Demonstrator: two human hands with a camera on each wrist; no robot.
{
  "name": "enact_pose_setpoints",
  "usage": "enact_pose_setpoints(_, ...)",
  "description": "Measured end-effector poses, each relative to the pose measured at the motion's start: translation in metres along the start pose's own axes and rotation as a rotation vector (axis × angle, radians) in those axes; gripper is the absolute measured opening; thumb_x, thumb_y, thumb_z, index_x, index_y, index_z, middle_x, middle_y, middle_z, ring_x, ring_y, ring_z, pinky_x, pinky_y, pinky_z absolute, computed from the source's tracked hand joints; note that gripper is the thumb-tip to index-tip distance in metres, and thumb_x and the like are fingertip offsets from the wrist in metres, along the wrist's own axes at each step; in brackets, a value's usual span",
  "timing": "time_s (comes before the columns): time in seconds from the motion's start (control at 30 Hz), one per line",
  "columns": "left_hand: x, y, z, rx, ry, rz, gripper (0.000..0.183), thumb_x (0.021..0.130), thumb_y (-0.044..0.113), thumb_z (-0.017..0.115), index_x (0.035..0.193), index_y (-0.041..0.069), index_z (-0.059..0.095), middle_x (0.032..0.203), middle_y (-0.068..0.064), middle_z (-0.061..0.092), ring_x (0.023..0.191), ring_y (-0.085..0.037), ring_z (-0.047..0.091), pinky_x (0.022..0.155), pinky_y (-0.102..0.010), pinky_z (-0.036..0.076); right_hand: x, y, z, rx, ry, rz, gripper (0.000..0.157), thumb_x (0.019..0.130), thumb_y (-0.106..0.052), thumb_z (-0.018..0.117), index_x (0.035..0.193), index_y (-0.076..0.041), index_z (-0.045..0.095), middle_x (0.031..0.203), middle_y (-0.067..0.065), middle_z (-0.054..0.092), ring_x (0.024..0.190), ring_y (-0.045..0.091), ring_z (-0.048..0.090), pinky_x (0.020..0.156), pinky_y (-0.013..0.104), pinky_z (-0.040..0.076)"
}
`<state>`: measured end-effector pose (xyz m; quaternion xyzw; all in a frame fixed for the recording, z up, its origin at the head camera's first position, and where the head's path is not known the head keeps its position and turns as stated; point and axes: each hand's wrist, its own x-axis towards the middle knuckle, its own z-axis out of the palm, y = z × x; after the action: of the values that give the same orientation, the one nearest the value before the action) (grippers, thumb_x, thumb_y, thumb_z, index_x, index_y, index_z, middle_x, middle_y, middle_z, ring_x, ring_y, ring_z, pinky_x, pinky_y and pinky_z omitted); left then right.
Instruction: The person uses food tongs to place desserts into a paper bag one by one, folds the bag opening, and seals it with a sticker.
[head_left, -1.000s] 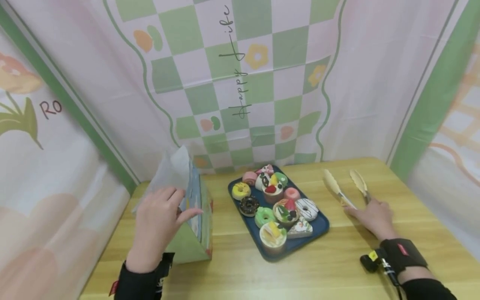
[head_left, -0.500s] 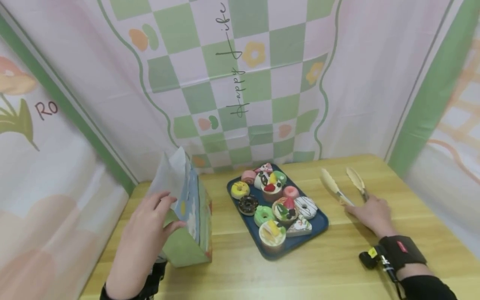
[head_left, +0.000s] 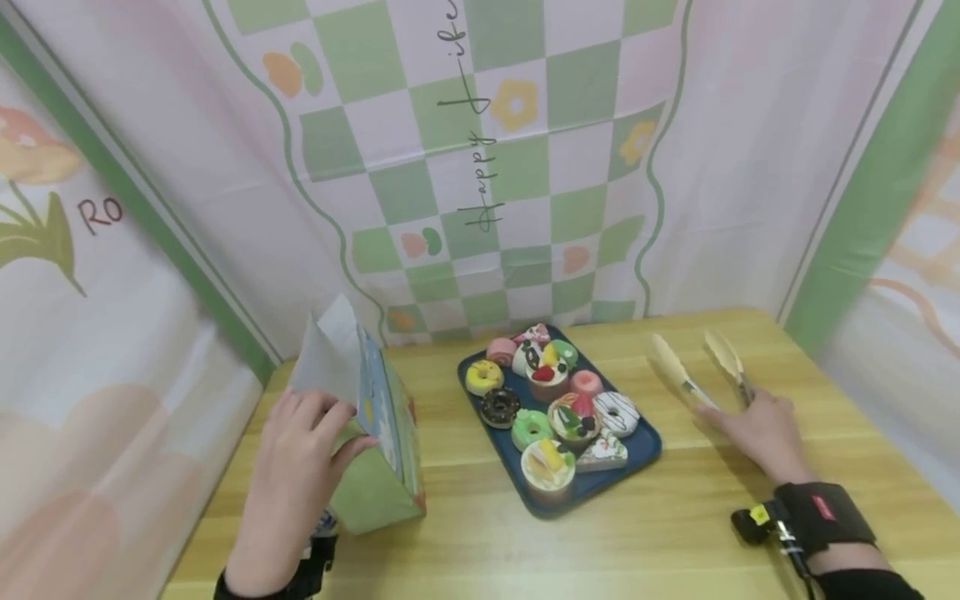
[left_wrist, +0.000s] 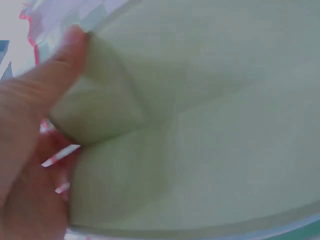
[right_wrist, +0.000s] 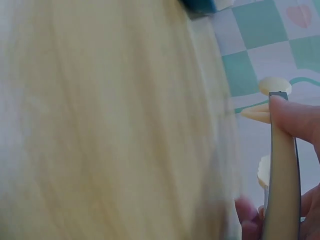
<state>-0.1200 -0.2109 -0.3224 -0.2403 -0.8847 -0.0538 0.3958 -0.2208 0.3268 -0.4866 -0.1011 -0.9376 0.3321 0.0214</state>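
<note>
My left hand point(head_left: 292, 467) is at the near side of a patterned paper bag point(head_left: 375, 496) with white lining paper point(head_left: 330, 354) rising from its top. In the left wrist view the thumb point(left_wrist: 60, 65) lies against one edge of the bag's folded side panel point(left_wrist: 200, 125), the other fingers at the opposite edge, gripping it. To the right, my right hand point(head_left: 765, 429) holds metal tongs with cream scalloped tips point(head_left: 671, 364), spread apart. Its thumb presses along one arm of the tongs point(right_wrist: 283, 175) in the right wrist view. The bag's inside is hidden.
A dark blue tray point(head_left: 642, 450) between the hands carries several pastries: a yellow donut point(head_left: 484, 377), a chocolate donut point(head_left: 500, 407), a green donut point(head_left: 532, 427), a white striped donut point(head_left: 617, 413) and fruit-topped cakes point(head_left: 548, 473). Behind the wooden table point(head_left: 480, 550) hangs a checkered curtain point(head_left: 510, 167).
My left hand has drawn back down and left, from above the bag to its near edge. The right hand and tongs have hardly moved.
</note>
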Motion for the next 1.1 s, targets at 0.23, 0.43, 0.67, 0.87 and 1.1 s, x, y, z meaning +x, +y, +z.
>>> enact_pose_setpoints(0.23,-0.007,-0.005,0.012,-0.053,0.105,0.009,0.037,0.083,0.044,0.07,0.086,0.007,0.066,0.082,-0.006,0.063,0.08,-0.029,0.056,0.091,-0.054,0.036,-0.006,-0.014,-0.009,0.044,-0.02,-0.026,0.108,0.088,-0.064,0.057,0.146,0.017,0.015,0.132,0.054,0.03,0.111,0.067,0.04,0.081,0.072,0.04)
enact_pose_setpoints(0.43,-0.005,-0.005,0.023,-0.075,0.236,0.041,0.048,0.096,0.05,0.053,0.077,0.006,0.064,0.076,-0.006,0.063,0.076,-0.028,0.054,0.082,-0.049,0.031,-0.014,-0.031,-0.013,-0.004,-0.003,-0.08,0.103,0.089,-0.066,0.053,0.147,0.014,0.021,0.133,0.044,0.043,0.111,0.064,0.046,0.076,0.065,0.044)
enact_pose_setpoints(0.67,-0.004,0.0,0.028,-0.111,0.302,0.108,0.045,0.094,0.046,0.056,0.073,0.007,0.065,0.073,-0.005,0.062,0.072,-0.025,0.054,0.079,-0.048,0.029,-0.027,-0.051,-0.016,-0.047,0.031,-0.168,0.098,0.087,-0.061,0.06,0.145,0.011,0.029,0.117,0.034,0.06,0.077,0.031,0.061,0.055,0.031,0.042)
enact_pose_setpoints(0.87,-0.007,0.008,0.029,-0.12,0.287,0.123,0.045,0.095,0.047,0.054,0.076,0.008,0.067,0.075,-0.005,0.062,0.073,-0.025,0.055,0.08,-0.048,0.03,-0.034,-0.062,-0.019,-0.113,-0.013,-0.188,0.099,0.083,-0.066,0.063,0.142,0.01,0.037,0.11,0.032,0.064,0.076,0.034,0.063,0.056,0.034,0.043)
enact_pose_setpoints(1.1,-0.007,0.016,0.028,-0.088,0.243,0.104,0.043,0.096,0.048,0.05,0.084,0.011,0.068,0.078,-0.006,0.059,0.079,-0.027,0.05,0.08,-0.05,0.029,-0.044,-0.066,-0.024,-0.134,-0.079,-0.212,0.102,0.08,-0.066,0.066,0.147,0.004,0.033,0.112,0.03,0.065,0.083,0.033,0.063,0.058,0.031,0.042)
